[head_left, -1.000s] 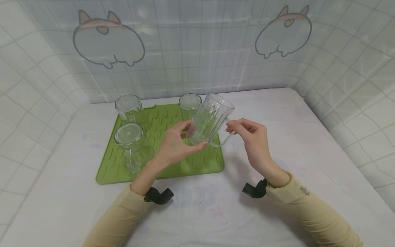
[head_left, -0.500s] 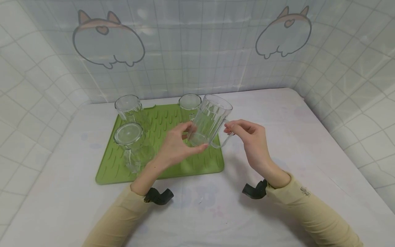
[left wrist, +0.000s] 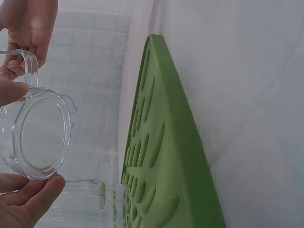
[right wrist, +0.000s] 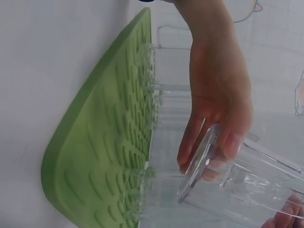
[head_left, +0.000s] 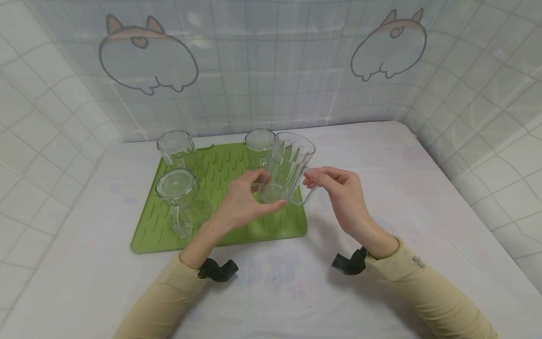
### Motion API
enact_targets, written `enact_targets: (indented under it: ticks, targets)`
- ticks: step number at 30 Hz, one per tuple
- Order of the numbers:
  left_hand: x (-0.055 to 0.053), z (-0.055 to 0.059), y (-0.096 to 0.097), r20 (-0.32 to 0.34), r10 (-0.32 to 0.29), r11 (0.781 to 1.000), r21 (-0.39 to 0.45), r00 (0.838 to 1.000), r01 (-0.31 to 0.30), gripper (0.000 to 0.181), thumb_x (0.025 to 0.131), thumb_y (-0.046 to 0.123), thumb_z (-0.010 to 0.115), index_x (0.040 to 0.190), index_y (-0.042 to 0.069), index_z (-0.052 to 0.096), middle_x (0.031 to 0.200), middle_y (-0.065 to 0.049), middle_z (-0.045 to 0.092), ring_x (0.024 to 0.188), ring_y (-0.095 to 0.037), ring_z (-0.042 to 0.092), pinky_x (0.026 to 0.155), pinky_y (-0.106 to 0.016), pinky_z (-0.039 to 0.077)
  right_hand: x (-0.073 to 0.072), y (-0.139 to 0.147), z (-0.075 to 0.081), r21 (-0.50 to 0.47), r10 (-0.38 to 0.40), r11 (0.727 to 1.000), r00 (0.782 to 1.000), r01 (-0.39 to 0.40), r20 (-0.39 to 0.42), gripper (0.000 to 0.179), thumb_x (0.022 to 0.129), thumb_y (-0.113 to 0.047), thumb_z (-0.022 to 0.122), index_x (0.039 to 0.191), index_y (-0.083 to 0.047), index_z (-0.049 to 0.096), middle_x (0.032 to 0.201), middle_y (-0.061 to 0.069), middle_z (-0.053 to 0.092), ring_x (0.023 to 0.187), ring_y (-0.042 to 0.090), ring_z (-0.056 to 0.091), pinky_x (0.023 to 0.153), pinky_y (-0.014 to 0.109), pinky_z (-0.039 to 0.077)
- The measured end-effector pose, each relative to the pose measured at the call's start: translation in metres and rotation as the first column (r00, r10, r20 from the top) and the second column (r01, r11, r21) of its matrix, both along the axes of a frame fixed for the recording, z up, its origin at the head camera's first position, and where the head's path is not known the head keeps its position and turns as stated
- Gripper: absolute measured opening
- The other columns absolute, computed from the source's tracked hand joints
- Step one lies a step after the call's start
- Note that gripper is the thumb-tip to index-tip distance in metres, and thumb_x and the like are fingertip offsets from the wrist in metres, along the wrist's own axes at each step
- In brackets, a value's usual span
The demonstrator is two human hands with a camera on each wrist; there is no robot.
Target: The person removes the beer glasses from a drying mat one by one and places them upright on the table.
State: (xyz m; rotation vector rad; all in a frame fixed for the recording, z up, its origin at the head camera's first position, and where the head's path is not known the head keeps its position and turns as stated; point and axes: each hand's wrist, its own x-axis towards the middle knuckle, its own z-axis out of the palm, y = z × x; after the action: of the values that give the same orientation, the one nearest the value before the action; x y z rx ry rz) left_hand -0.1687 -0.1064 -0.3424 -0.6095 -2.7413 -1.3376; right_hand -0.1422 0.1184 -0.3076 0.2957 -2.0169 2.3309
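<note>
A clear glass mug (head_left: pixel 290 162) is held in the air over the right part of a green drying mat (head_left: pixel 224 162), tilted with its mouth up and to the right. My left hand (head_left: pixel 239 197) grips it near the base, thumb on the near side and fingers on the far side. On its handle (head_left: pixel 301 201), the thumb and fingers of my right hand (head_left: pixel 345 195) pinch. From the left wrist camera, the round mug base (left wrist: pixel 45 135) faces the view. Seen from the right wrist, left-hand fingers (right wrist: pixel 190 142) spread about the base.
Three more glass mugs stand upside down on the mat: one at back left (head_left: pixel 175 143), one at front left (head_left: pixel 177 186), one at back right (head_left: pixel 260 140). A white cloth (head_left: pixel 275 292) covers the table. Behind it hangs a grid-patterned curtain (head_left: pixel 271 70) with cartoon drawings.
The held mug has come down slightly and swung a little left, its mouth tipping toward upright. My right hand has shifted slightly left with the handle; the left hand has barely moved.
</note>
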Motion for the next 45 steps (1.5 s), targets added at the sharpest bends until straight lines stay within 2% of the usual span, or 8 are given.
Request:
enact_targets:
  ticks: [6,16,20,27,32,37,45]
  targets:
    - [0.0008,-0.001,0.0011,0.008,-0.006,1.0,-0.008,1.0,0.006,0.063,0.068,0.046,0.081,0.115,0.014,0.055,0.109,0.007,0.057,0.103,-0.01,0.054,0.093,-0.026,0.051,0.0014,-0.0009,0.0004,-0.031,0.055,0.998,0.998,-0.054,0.02,0.014,0.089,-0.011,0.063,0.093,-0.002,0.071,0.08,0.005,0.069,0.079,0.023,0.06,0.096,0.036,0.045]
    - [0.0015,-0.0028,0.0023,0.013,-0.016,1.0,0.006,1.0,0.016,0.055,0.067,0.044,0.082,0.107,0.018,0.055,0.104,0.007,0.057,0.1,-0.01,0.055,0.092,-0.025,0.052,0.0043,-0.0022,0.0026,-0.062,0.127,0.99,0.99,-0.123,0.063,0.015,0.089,-0.01,0.061,0.095,-0.001,0.071,0.084,0.004,0.069,0.082,0.023,0.059,0.093,0.034,0.047]
    - [0.0012,-0.0037,0.0025,0.021,-0.02,1.0,0.011,1.0,0.02,0.056,0.066,0.046,0.082,0.106,0.017,0.056,0.104,0.006,0.057,0.101,-0.011,0.055,0.092,-0.028,0.052,0.0043,-0.0021,0.002,-0.06,0.137,0.989,0.988,-0.133,0.069,0.014,0.089,-0.009,0.061,0.094,-0.002,0.071,0.086,0.004,0.07,0.082,0.022,0.059,0.094,0.034,0.046]
    - [0.0029,-0.0043,0.0019,0.038,0.009,0.999,-0.044,0.999,-0.007,0.066,0.066,0.053,0.08,0.116,0.018,0.055,0.11,0.008,0.057,0.105,-0.013,0.057,0.089,-0.029,0.053,0.0067,-0.0035,0.0031,-0.066,0.144,0.988,0.986,-0.139,0.079,0.014,0.089,-0.01,0.06,0.094,-0.004,0.072,0.086,0.003,0.069,0.082,0.022,0.06,0.097,0.035,0.045]
    - [0.0028,-0.0045,0.0019,0.046,0.013,0.999,-0.047,0.999,-0.011,0.062,0.066,0.051,0.08,0.113,0.019,0.055,0.11,0.008,0.057,0.107,-0.015,0.057,0.09,-0.032,0.053,0.0062,-0.003,0.0027,-0.077,0.15,0.987,0.984,-0.143,0.096,0.014,0.089,-0.009,0.06,0.094,-0.004,0.072,0.087,0.004,0.07,0.083,0.023,0.06,0.096,0.034,0.046]
    - [0.0028,-0.0049,0.0021,0.036,0.001,1.0,-0.025,0.999,0.0,0.059,0.066,0.046,0.082,0.11,0.017,0.055,0.11,0.007,0.057,0.107,-0.014,0.056,0.092,-0.032,0.052,0.005,-0.0012,0.0031,-0.109,0.171,0.981,0.977,-0.157,0.127,0.015,0.089,-0.007,0.059,0.093,-0.005,0.073,0.085,0.004,0.069,0.082,0.021,0.061,0.095,0.033,0.047]
    - [0.0038,-0.0015,0.0015,0.038,-0.006,0.999,-0.047,0.999,0.008,0.068,0.065,0.053,0.08,0.117,0.017,0.054,0.114,0.006,0.057,0.11,-0.017,0.057,0.092,-0.032,0.052,0.0077,0.0005,0.0063,-0.155,0.202,0.971,0.97,-0.18,0.139,0.014,0.089,-0.005,0.059,0.093,-0.004,0.073,0.086,0.004,0.07,0.081,0.021,0.061,0.093,0.032,0.048]
